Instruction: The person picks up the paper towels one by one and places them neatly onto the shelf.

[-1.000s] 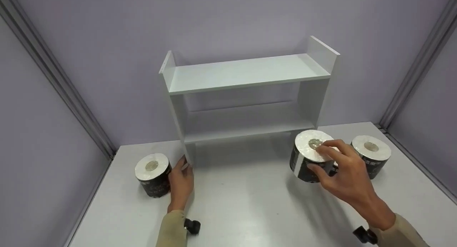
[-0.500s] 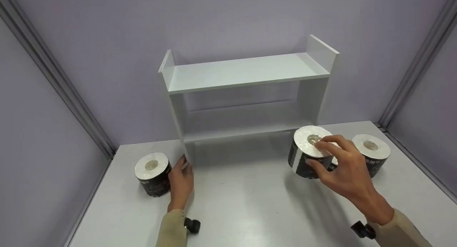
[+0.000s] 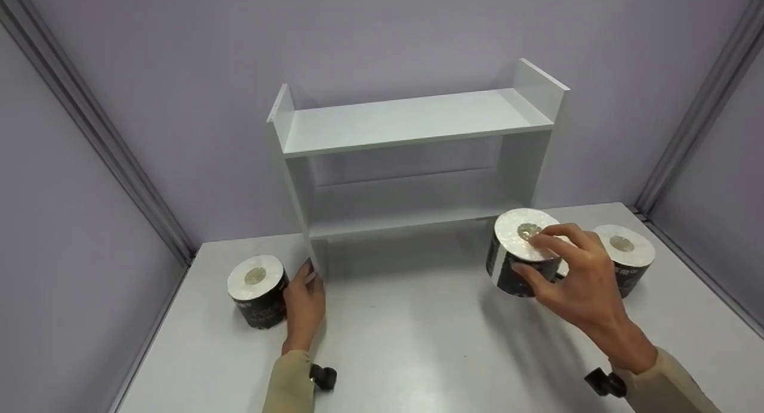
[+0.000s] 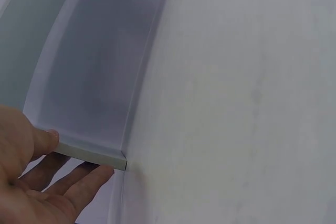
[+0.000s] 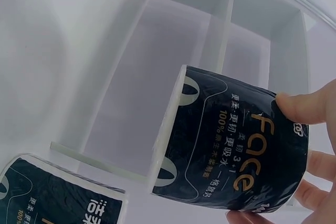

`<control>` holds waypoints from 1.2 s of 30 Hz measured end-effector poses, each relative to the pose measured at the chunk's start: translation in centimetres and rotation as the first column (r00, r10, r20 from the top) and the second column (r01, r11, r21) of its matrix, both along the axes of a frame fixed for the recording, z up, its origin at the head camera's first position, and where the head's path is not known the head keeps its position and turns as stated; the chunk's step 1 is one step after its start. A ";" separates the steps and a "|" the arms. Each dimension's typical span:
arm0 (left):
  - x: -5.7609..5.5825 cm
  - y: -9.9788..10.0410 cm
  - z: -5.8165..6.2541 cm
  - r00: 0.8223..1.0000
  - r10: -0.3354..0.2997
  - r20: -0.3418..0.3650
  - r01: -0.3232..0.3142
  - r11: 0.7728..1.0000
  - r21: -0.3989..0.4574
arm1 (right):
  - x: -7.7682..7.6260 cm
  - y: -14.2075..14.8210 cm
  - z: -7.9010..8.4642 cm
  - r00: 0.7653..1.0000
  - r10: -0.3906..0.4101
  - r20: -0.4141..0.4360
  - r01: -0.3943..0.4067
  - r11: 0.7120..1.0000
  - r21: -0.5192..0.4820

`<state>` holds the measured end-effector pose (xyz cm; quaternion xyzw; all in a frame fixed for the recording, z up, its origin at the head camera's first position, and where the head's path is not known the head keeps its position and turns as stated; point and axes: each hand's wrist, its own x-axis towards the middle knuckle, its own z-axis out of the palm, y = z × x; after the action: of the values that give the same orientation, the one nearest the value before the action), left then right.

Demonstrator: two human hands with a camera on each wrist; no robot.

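My right hand (image 3: 588,290) grips a toilet paper roll (image 3: 507,267) with a white top and black printed wrapper. The roll is slightly tilted, raised above the table in front of the right end of a white two-tier shelf (image 3: 418,120). In the right wrist view, thumb and fingers hold opposite sides of the wrapper, which reads "Face". My left hand (image 3: 304,308) pinches the lower front edge of the shelf's left side panel (image 4: 89,155), thumb on one side and fingers on the other. Just left of that hand stands another toilet paper roll (image 3: 259,299).
Another upright roll (image 3: 630,255) stands at the right rear of the white table (image 3: 394,347). A further roll is mostly hidden behind my right hand. The back wall (image 3: 394,31) rises behind the shelf, and side walls with grey metal rails flank the table.
My right hand has lifted the held toilet paper roll slightly, mostly in the first half second. My left hand stays on the shelf panel.
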<state>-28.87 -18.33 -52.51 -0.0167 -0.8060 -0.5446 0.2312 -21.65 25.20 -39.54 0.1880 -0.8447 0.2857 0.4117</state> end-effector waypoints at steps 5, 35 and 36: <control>-0.1 0.0 0.0 1.000 0.012 -0.014 -0.012 1.000 -0.014 | -0.3 -0.3 0.1 1.000 -0.007 0.003 0.007 1.000 -0.028; -0.1 -0.3 0.1 0.999 0.024 0.039 -0.022 0.999 -0.048 | -1.2 -1.5 1.6 1.000 0.006 0.009 -0.005 0.997 -0.079; -0.1 -0.4 0.1 0.999 0.022 0.034 -0.020 0.999 -0.047 | -1.2 -1.5 1.6 1.000 0.003 0.013 -0.002 0.997 -0.081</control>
<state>-28.97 -18.69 -52.42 -0.0042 -0.8227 -0.5232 0.2223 -22.89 23.68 -37.91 0.1706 -0.8348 0.3214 0.4132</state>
